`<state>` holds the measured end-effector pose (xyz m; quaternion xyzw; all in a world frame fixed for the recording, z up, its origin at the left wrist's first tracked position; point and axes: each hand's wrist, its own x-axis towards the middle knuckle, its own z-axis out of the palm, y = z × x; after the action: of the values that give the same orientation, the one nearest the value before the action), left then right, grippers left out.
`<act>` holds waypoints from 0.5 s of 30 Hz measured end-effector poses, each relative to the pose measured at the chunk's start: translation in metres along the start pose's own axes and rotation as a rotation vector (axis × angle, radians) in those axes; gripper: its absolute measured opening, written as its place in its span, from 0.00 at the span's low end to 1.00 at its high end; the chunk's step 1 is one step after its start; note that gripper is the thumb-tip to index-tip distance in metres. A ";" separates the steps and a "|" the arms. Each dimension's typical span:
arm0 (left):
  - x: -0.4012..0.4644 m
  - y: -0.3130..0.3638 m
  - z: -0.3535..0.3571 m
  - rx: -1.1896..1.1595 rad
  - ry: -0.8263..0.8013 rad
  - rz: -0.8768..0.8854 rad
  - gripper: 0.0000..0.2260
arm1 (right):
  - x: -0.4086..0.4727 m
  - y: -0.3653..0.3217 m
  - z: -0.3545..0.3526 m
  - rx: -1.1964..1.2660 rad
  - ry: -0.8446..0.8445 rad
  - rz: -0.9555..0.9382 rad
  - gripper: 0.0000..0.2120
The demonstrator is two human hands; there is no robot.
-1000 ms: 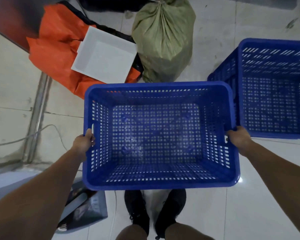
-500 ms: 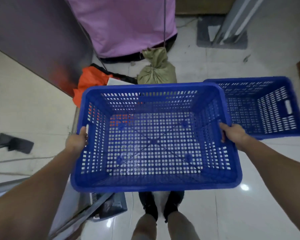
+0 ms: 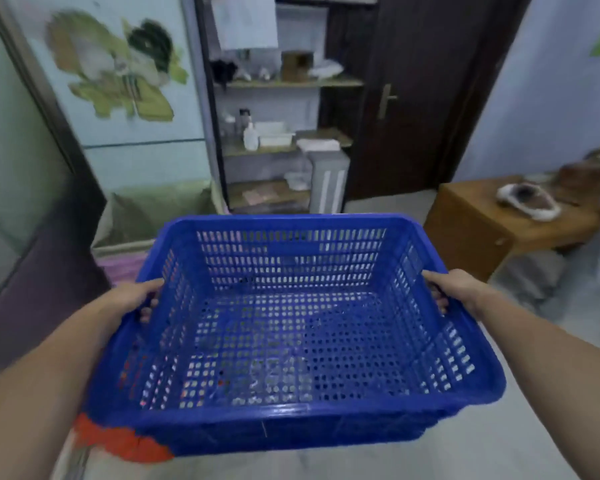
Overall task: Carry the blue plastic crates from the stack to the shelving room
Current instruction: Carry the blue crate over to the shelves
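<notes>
I hold a blue plastic crate [image 3: 291, 415] in front of me, lifted off the floor and empty, its perforated bottom showing. My left hand [image 3: 134, 296] grips the handle slot on its left wall. My right hand [image 3: 452, 289] grips the handle slot on the right wall. The other blue crate that stood on the floor is out of view.
Ahead stands a shelving unit [image 3: 284, 84] with bottles and boxes, beside a dark wooden door [image 3: 416, 98]. A wooden cabinet [image 3: 492, 223] with items on top is at the right. Orange fabric [image 3: 118, 441] lies on the floor under the crate's left corner. A dark panel [image 3: 45, 271] leans at left.
My view has swung up from the floor to the room ahead. The crate has risen with both hands still on it. The second crate, the sack and my feet have left the view.
</notes>
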<state>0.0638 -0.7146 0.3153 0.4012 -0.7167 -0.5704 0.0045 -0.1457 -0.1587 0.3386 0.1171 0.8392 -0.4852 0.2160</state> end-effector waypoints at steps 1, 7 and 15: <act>-0.001 0.012 0.004 0.026 -0.043 0.033 0.19 | -0.016 0.003 -0.015 0.004 0.055 -0.006 0.16; -0.034 0.086 0.072 0.148 -0.265 0.221 0.19 | -0.134 0.062 -0.105 0.099 0.322 0.043 0.20; -0.139 0.134 0.246 0.356 -0.578 0.356 0.18 | -0.316 0.205 -0.204 0.288 0.574 0.203 0.22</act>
<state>-0.0327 -0.4300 0.4019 0.0876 -0.8346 -0.5171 -0.1687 0.1651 0.1248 0.4212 0.3610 0.7726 -0.5222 -0.0008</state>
